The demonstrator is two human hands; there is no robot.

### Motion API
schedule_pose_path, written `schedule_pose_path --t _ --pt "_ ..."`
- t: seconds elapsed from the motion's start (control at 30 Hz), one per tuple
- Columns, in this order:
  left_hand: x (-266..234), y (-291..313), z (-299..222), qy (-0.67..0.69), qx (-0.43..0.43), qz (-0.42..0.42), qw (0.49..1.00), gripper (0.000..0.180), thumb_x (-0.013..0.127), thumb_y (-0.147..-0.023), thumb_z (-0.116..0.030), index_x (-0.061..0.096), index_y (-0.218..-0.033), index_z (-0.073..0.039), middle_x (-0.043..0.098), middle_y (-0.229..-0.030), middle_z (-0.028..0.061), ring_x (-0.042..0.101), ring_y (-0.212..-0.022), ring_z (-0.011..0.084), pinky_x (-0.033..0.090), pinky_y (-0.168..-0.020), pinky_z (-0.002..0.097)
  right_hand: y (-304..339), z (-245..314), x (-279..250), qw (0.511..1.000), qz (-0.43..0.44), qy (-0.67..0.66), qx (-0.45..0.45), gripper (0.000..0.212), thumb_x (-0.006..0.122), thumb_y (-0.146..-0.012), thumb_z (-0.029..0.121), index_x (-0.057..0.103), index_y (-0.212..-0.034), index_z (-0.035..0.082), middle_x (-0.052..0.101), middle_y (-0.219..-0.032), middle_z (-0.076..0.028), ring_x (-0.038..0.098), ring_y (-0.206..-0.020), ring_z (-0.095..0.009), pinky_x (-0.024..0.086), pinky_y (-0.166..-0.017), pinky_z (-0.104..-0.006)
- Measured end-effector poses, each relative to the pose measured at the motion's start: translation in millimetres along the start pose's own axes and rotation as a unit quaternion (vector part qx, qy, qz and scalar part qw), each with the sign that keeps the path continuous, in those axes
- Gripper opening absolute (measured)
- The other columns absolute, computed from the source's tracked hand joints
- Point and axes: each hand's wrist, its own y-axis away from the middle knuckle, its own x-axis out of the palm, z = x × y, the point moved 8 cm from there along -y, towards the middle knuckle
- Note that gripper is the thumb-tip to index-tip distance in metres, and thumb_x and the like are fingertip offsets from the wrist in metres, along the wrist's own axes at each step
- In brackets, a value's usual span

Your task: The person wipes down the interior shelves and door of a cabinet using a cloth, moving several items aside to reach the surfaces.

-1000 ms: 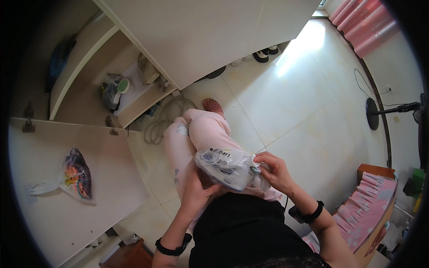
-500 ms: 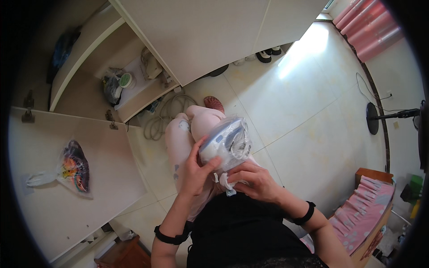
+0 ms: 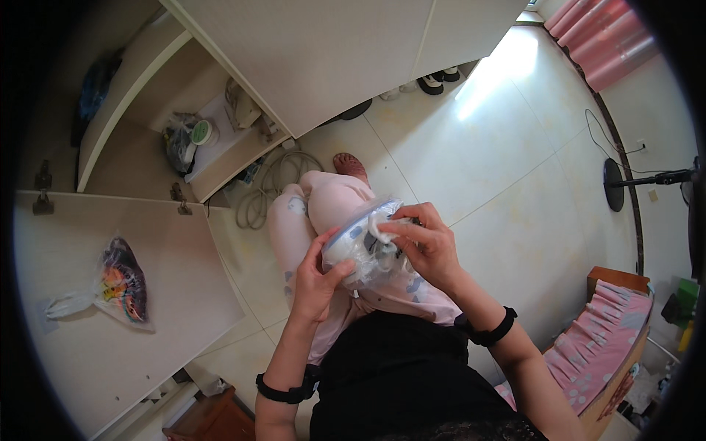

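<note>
A white and blue object shaped like a clothes iron (image 3: pixel 359 246) lies in a clear plastic bag (image 3: pixel 375 270) over my lap. My left hand (image 3: pixel 321 278) grips its left side through the plastic, thumb on top and fingers along the edge. On the other side, my right hand (image 3: pixel 425 244) pinches a white, bunched piece, seemingly the gathered plastic, against the object's upper right. The crinkled, shiny bag hides details of what is inside. My legs in pale pink trousers (image 3: pixel 332 206) are bent underneath.
At left, an open cabinet (image 3: pixel 140 151) holds a bagged item and a round white tub (image 3: pixel 204 132). Its lowered door (image 3: pixel 184 272) carries a knotted bag (image 3: pixel 121 283) with colourful contents. A coiled grey hose (image 3: pixel 254 209) lies by my foot. A black stand (image 3: pixel 614 184) is at right.
My right hand has moved up from the bag's lower end to the object's upper right, carrying the white bunched piece. My left hand keeps its hold.
</note>
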Motion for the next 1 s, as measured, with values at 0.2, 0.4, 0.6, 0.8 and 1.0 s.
schedule_pose_path --t 0.2,0.4,0.6,0.8,1.0 --pt "-4 -2 2 0.031 -0.033 -0.028 0.999 0.059 0.074 -0.083 -0.01 0.048 -0.135 -0.003 0.055 -0.125 0.008 0.055 -0.111 0.0167 0.046 -0.098 0.0312 22 63 25 0.976 0.076 0.036 -0.199 0.042 0.069 -0.066 -0.003 0.073 -0.105 0.011 0.062 -0.102 -0.008 0.059 -0.092 -0.026 0.051 -0.08 -0.0372" --pt "-4 2 0 0.002 -0.032 -0.004 0.999 0.066 0.077 -0.082 -0.017 0.045 -0.139 -0.005 0.053 -0.127 0.0084 0.052 -0.116 0.0172 0.045 -0.099 0.0316 -1 19 -9 0.99 0.026 0.107 -0.088 0.041 0.067 -0.066 -0.007 0.072 -0.101 0.013 0.061 -0.102 -0.007 0.057 -0.093 -0.028 0.051 -0.079 -0.0377" --pt "17 19 -33 -0.278 0.148 0.011 0.949 0.1 0.086 -0.07 -0.019 0.026 -0.149 -0.005 0.047 -0.135 0.0135 0.048 -0.124 0.0263 0.041 -0.104 0.0372 4 17 12 1.0 0.0 0.028 -0.002 0.034 0.067 -0.075 -0.005 0.072 -0.103 0.014 0.061 -0.103 -0.006 0.054 -0.097 -0.027 0.049 -0.081 -0.0366" --pt "27 15 -41 -0.439 0.266 -0.036 0.858 0.111 0.088 -0.059 -0.013 0.022 -0.148 -0.004 0.045 -0.137 0.0179 0.048 -0.125 0.0314 0.039 -0.106 0.0392 0 18 18 1.0 0.013 0.016 0.013 0.032 0.067 -0.076 -0.003 0.072 -0.102 0.015 0.061 -0.105 -0.005 0.055 -0.097 -0.027 0.049 -0.082 -0.0363" --pt "17 10 -27 -0.398 0.237 -0.026 0.886 0.089 0.085 -0.063 -0.01 0.039 -0.138 -0.003 0.051 -0.133 0.0144 0.051 -0.122 0.0291 0.041 -0.103 0.0369 1 56 18 0.994 -0.014 -0.004 -0.112 0.04 0.068 -0.066 -0.005 0.072 -0.103 0.01 0.061 -0.107 -0.007 0.058 -0.102 -0.026 0.049 -0.088 -0.0362"
